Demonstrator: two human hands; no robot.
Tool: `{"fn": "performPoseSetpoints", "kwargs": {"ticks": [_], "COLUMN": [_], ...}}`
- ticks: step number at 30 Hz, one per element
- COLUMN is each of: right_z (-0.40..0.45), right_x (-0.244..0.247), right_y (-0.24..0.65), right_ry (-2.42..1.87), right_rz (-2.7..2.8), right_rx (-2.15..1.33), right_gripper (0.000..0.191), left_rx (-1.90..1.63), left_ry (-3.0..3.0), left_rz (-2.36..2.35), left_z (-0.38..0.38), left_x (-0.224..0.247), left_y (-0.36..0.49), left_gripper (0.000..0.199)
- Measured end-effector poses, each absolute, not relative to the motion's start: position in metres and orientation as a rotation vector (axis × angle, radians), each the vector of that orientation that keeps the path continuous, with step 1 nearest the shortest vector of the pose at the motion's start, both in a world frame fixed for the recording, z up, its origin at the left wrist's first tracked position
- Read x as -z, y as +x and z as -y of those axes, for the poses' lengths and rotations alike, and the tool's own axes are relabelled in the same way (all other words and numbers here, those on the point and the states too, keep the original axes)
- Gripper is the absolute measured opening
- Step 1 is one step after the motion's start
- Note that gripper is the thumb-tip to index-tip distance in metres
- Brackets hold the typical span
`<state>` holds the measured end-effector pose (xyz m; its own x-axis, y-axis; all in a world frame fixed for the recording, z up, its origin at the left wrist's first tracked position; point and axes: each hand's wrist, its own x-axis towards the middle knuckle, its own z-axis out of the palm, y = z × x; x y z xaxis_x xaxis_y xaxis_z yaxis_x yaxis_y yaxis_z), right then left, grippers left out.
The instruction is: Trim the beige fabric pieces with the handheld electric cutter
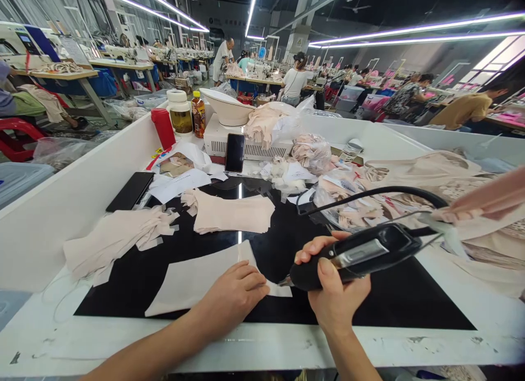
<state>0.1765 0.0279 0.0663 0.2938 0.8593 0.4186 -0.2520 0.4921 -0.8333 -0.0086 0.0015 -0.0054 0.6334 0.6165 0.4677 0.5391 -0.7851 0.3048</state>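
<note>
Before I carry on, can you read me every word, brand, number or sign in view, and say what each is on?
No text reads clearly enough to quote.
Bottle: label too small.
White paper sheet: print too faint.
Printed slips: marks too small.
Sewing machine, far left: lettering blurred.
Back wall: characters blurred.
Pillar: small sign, unreadable.
Handheld tool: nothing legible.

No word or number can be read with certainty. Pale lettering is on the back wall (246, 21) – too blurred to read. A pillar (299, 42) carries a small triangular sign, its meaning unclear. The bottle (198, 116) has a printed label, and white papers (180, 185) on the tabletop (328, 345) show dark marks – all illegible.
</note>
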Motion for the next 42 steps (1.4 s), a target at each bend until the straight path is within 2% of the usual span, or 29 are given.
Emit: {"fn": "performPoseSetpoints", "kwargs": {"ticks": [34,42], "right_z": [-0.026,-0.018], "right_x": [-0.057,-0.065], "right_y": [0.184,0.178], "right_ry": [-0.799,-0.675], "right_rz": [1.028,1.019], "right_rx": [-0.8,-0.87], "right_gripper": [0.029,0.031], "left_rx": [-0.871,-0.844], "left_ry": [2.685,2.709], "left_rz": [-0.944,-0.937], "left_z": [-0.002,-0.002], "left_x": [0.008,0.004], "left_y": [-0.01,-0.009], "left_gripper": [0.019,0.017]}}
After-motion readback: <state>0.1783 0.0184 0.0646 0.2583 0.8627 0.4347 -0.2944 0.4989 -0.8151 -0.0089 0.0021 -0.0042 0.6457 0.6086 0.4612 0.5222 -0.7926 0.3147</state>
